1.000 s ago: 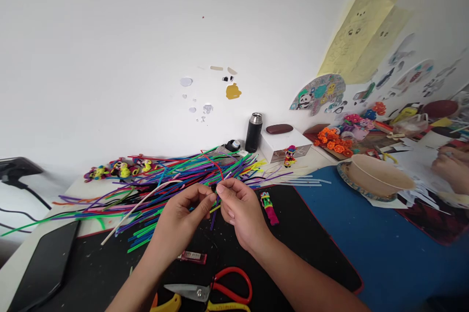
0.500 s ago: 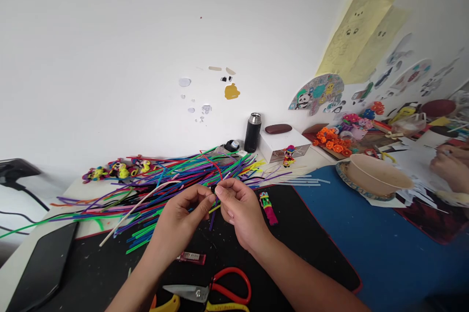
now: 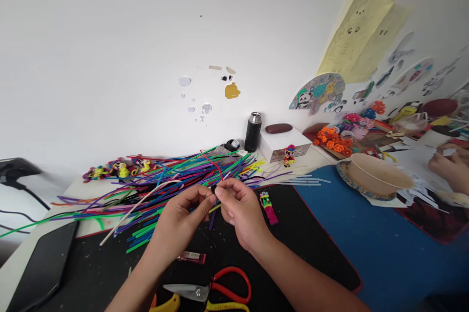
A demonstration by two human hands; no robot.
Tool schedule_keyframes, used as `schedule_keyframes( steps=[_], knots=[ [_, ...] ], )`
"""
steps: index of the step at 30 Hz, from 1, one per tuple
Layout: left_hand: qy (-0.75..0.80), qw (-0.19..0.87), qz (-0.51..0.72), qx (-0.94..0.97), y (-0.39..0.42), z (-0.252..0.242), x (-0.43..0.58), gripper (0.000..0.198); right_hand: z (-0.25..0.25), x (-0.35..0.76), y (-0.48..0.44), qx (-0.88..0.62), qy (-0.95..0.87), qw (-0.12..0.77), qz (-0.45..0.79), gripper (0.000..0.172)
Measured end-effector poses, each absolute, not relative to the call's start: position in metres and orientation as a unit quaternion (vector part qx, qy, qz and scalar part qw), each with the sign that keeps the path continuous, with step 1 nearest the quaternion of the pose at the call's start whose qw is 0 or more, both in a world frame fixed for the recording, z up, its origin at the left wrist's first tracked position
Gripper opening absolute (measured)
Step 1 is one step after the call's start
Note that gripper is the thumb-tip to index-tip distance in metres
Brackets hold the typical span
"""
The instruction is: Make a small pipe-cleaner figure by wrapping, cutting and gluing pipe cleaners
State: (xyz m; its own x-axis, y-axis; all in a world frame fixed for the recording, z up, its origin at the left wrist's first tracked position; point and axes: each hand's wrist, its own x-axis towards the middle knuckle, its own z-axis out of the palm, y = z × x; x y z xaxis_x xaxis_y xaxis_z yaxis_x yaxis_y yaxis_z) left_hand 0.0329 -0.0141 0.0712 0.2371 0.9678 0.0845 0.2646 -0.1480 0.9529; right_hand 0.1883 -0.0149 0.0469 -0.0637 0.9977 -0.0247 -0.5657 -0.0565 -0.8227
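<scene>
Over the black mat, my left hand (image 3: 184,217) and my right hand (image 3: 240,212) meet fingertip to fingertip. Both pinch a small black piece (image 3: 213,188), which looks like a coiled black pipe cleaner; the fingers hide most of it. A thin dark strand seems to hang below the hands. Behind them spreads a heap of coloured pipe cleaners (image 3: 146,204). To the right of my right hand lies a small magenta and green pipe-cleaner piece (image 3: 269,208). Scissors (image 3: 205,291) with red and yellow handles rest below, near a small pink-and-clear item (image 3: 193,257).
A black flask (image 3: 253,132) stands by the wall beside a white box (image 3: 282,141) with a small figure (image 3: 289,156) before it. Finished figures (image 3: 120,169) lie at the back left. On the right are a beige bowl (image 3: 379,175) and another person's hands (image 3: 449,165).
My hands keep nearly the same pinch on the black piece. At the far right, the other person's hands have shifted slightly, with a small white piece now showing.
</scene>
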Motion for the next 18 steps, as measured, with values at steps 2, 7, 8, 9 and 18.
schedule_keyframes(
  steps=[2,7,8,9,18],
  knots=[
    [0.477,0.45,0.392,0.645,-0.0138,0.0717,0.0331,0.036,0.0464,0.1885,-0.0149,-0.324,-0.33,0.601,0.652,0.037],
    [0.481,0.461,0.391,0.635,-0.0126,0.0713,0.0341,0.037,0.0465,0.1891,-0.0141,-0.321,-0.33,0.602,0.652,0.038],
    [0.481,0.462,0.39,0.635,-0.0126,0.071,0.0341,0.038,0.0465,0.1891,-0.014,-0.321,-0.33,0.602,0.652,0.038],
    [0.48,0.462,0.39,0.636,-0.0126,0.0706,0.034,0.038,0.0465,0.1889,-0.014,-0.321,-0.33,0.602,0.653,0.038],
    [0.479,0.468,0.395,0.629,-0.0135,0.0707,0.034,0.036,0.0463,0.1885,-0.0152,-0.328,-0.324,0.601,0.653,0.037]
  ],
)
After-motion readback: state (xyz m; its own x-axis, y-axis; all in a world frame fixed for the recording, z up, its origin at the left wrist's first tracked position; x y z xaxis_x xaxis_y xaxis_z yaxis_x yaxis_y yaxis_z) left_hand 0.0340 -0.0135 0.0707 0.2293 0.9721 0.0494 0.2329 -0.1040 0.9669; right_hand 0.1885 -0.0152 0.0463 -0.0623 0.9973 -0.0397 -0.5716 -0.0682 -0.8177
